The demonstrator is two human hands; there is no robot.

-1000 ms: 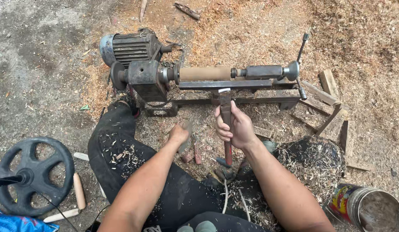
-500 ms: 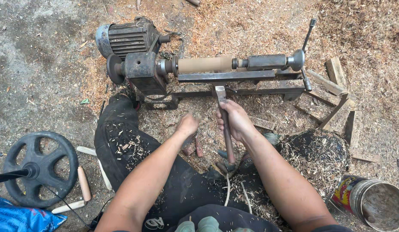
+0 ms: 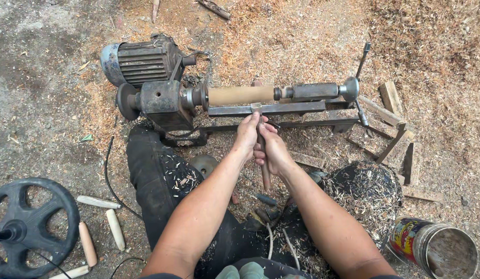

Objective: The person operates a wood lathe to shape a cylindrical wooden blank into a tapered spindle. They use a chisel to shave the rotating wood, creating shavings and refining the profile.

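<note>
**Turning chisel held to a wooden blank on a floor lathe**

Turning chisel, long dark steel with a reddish wooden handle [image 3: 262,155]: gripped in both hands, its long axis running from the person's lap away toward the lathe, tip at the flat steel tool rest [image 3: 265,109].

Left to right:
- Black spoked wheel [image 3: 30,225], with pale turned wooden pegs [image 3: 115,229] lying beside it on the ground.
- Grey ribbed electric motor [image 3: 141,61] behind the rusty headstock [image 3: 165,101].
- Pale cylindrical wooden blank [image 3: 241,95], mounted crosswise between headstock and tailstock [image 3: 315,91], at right angles to the chisel.
- Left hand [image 3: 247,135]: fingers wrapped round the shaft, forward, nearer the blank.
- Right hand [image 3: 273,151]: closed round the shaft just behind and touching the left.
- Printed metal tin [image 3: 436,247], far right, open-topped.
</note>
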